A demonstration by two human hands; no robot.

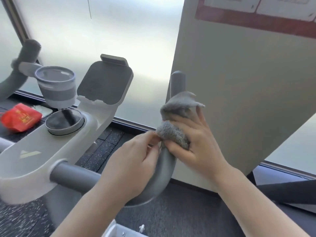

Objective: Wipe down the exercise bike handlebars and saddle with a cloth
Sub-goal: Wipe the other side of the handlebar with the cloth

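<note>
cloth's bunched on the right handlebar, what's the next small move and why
Probably slide the cloth up toward the bar's tip. The right hand holds it wrapped on the right handlebar at the bend, the left hand pinches its edge, and the upright end above looks uncovered.

looks like a gym or fitness room, exercise bike [56,144] with grey handlebars [164,168], cup holder [56,86] and tablet stand [104,82], speckled rubber floor tiles [102,147], frosted glass windows [106,31], posted notice [256,11] on a pillar [248,82]
</note>
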